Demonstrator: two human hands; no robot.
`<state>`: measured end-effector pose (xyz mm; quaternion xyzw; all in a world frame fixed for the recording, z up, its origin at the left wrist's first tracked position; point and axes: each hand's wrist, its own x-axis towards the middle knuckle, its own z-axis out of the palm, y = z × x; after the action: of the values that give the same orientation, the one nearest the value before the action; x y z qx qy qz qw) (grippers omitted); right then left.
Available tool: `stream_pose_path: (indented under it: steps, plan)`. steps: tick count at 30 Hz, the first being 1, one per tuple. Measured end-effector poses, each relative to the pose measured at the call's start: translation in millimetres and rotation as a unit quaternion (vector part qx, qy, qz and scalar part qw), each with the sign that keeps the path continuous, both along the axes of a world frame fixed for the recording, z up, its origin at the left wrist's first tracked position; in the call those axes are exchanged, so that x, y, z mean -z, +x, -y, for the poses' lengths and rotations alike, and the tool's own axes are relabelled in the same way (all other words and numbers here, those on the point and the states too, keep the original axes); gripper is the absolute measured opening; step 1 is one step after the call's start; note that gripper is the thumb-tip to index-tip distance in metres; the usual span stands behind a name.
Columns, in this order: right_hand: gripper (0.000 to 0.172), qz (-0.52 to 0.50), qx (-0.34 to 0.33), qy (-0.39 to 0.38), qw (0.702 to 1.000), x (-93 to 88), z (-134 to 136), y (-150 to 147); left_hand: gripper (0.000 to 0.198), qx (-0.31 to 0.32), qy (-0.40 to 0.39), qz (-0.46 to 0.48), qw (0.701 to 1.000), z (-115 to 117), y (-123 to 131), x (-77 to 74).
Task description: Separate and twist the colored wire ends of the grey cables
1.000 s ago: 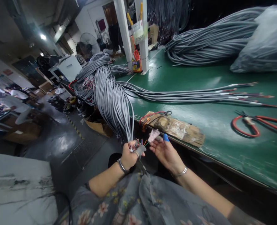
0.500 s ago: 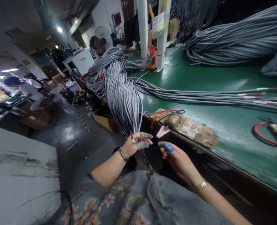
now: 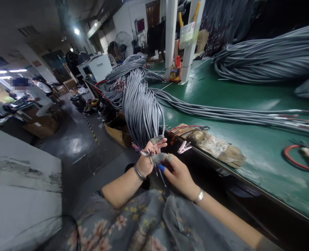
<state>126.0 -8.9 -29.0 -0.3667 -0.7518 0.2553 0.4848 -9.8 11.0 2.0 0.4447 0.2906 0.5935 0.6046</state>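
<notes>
My left hand (image 3: 149,157) is closed around the stripped ends of a thick bundle of grey cables (image 3: 141,104) that hangs off the edge of the green bench (image 3: 238,139). Coloured wire ends (image 3: 140,149) stick out by its grey finger cots. My right hand (image 3: 175,172), with a blue finger cot, touches the left hand's fingers and pinches at a thin wire hanging below them. A pink clip (image 3: 182,147) lies on the bench edge just beside the hands.
A worn wooden block (image 3: 212,144) with red wires sits on the bench edge. Red-handled cutters (image 3: 302,157) lie at the right. More grey cables (image 3: 261,59) are piled at the back. Cardboard boxes (image 3: 116,130) stand on the floor. Other people work at the far left.
My right hand has moved left from near the pink clip to meet the left hand. The pink clip now lies on the bench edge. The view has swung slightly left.
</notes>
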Motion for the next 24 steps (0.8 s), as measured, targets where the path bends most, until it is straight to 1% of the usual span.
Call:
stream_pose_path:
  steps: [3,6,10,13,16,19,22,24]
  plan:
    - [0.007,0.04,0.03,0.068,0.996,0.2,-7.5,-6.8,0.064,-0.014,-0.011,0.015,1.0,0.8,1.2,0.5]
    - [0.009,0.043,0.039,0.092,0.994,0.8,-11.5,-10.3,0.064,-0.03,-0.017,0.027,0.999,1.7,1.0,1.6]
    - [0.016,0.001,0.014,0.071,0.997,2.2,-13.4,-10.4,0.064,-0.046,-0.03,0.042,0.998,2.6,-2.0,3.6]
    - [0.029,-0.007,-0.001,0.044,0.999,7.0,-17.3,-9.2,0.067,-0.056,-0.037,0.041,0.997,2.9,-5.9,5.7]
    - [0.045,0.052,-0.006,0.029,0.998,12.2,-25.1,-9.8,0.07,-0.058,-0.033,0.023,0.998,3.1,-9.8,6.8]
    - [0.055,0.133,-0.029,0.047,0.99,12.9,-34.6,-12.3,0.07,-0.072,-0.011,0.001,0.997,3.0,-13.2,6.6]
    - [0.057,0.195,-0.031,0.076,0.977,10.1,-41.7,-14.1,0.067,-0.085,-0.004,-0.013,0.996,2.6,-17.5,8.1]
    - [0.054,0.226,-0.024,0.086,0.97,8.6,-43.9,-14.0,0.064,-0.085,-0.013,-0.025,0.996,2.8,-22.1,10.5]
